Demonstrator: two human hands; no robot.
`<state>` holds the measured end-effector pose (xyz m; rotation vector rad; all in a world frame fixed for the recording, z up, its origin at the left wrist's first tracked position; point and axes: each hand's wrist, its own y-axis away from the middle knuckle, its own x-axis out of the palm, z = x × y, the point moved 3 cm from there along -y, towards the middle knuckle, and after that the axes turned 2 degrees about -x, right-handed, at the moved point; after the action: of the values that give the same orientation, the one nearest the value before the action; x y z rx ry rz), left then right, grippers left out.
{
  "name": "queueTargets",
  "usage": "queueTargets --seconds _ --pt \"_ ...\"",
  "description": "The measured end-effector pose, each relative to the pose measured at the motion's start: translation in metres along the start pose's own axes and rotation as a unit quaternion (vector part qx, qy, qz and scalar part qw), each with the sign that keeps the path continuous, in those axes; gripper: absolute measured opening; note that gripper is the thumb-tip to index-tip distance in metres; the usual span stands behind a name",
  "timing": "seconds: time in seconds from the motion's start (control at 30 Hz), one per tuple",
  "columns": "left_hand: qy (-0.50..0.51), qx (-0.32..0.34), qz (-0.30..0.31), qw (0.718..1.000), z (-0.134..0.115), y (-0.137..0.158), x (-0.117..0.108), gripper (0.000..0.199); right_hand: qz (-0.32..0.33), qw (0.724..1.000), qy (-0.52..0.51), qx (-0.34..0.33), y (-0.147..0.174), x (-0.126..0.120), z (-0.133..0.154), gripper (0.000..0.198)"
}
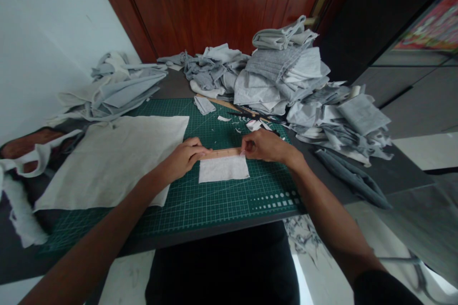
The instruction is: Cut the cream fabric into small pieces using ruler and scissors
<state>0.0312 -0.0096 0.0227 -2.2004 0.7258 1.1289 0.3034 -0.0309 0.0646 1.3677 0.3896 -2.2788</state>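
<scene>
A small off-white cloth piece [223, 170] lies flat on the green cutting mat [211, 207]. Along its upper edge runs a light wooden ruler [225, 153]. The fingers of my left hand [186, 156] are closed on the ruler's left end, pressing it down. At the other end, my right hand [264, 146] is pinched by the ruler's tip and the cloth's upper right corner; whatever sits between those fingertips is too small to make out. To the left, a large cream cloth [121, 157] is spread partly over the mat.
Black scissors [255, 115] lie beyond my hands among white scraps. Piles of grey and white fabric [282, 69] line the table's back, with more at left [110, 88] and right [343, 119]. A dark folded cloth [352, 176] hangs near the right edge.
</scene>
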Motion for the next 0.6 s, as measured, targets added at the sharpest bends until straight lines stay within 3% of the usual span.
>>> queueTargets --seconds 0.37,0.6 --pt "0.007 0.018 -0.007 1.000 0.002 0.002 0.001 0.030 0.003 1.000 0.007 0.027 0.008 -0.007 -0.011 0.010" --pt "-0.004 0.013 -0.018 1.000 0.000 0.002 0.002 0.032 0.013 0.995 -0.092 -0.048 0.012 -0.016 -0.009 0.009"
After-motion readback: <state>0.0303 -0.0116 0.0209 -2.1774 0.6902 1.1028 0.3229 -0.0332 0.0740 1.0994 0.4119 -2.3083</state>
